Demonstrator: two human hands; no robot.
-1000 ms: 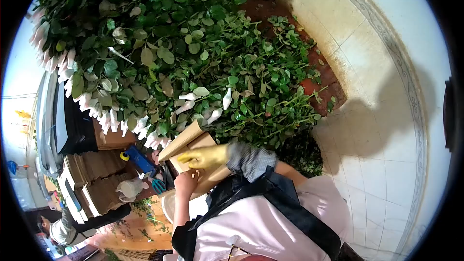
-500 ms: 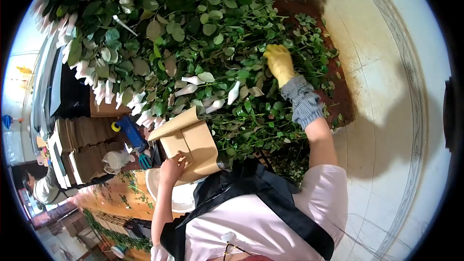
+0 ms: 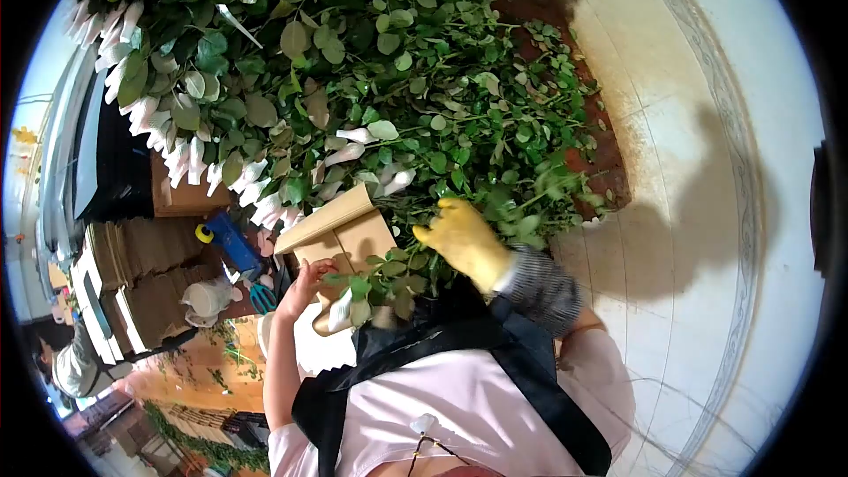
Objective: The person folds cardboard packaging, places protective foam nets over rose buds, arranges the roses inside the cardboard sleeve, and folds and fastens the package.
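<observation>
My right hand (image 3: 466, 246), in a yellow glove with a striped sleeve cuff, is closed round a leafy rose stem (image 3: 405, 276). The stem lies across my front, its white-sleeved bud (image 3: 339, 311) pointing left near my apron. My bare left hand (image 3: 307, 290) has its fingers apart beside the leaves, at the edge of a folded brown paper sheet (image 3: 367, 243). Part of the paper is hidden under the rose leaves. Beyond both hands spreads a big pile of leafy roses (image 3: 380, 79), many buds in white sleeves at its left side.
Stacked brown cardboard (image 3: 146, 256) stands at the left, near a blue tape dispenser (image 3: 234, 243) and teal-handled scissors (image 3: 262, 298). A white-tiled floor (image 3: 636, 238) lies to the right. Another person (image 3: 78, 362) is at the far left.
My right hand has come from the pile back toward my body with a rose, whose leaves and bud now cover part of the paper. My left hand has lifted slightly off the paper.
</observation>
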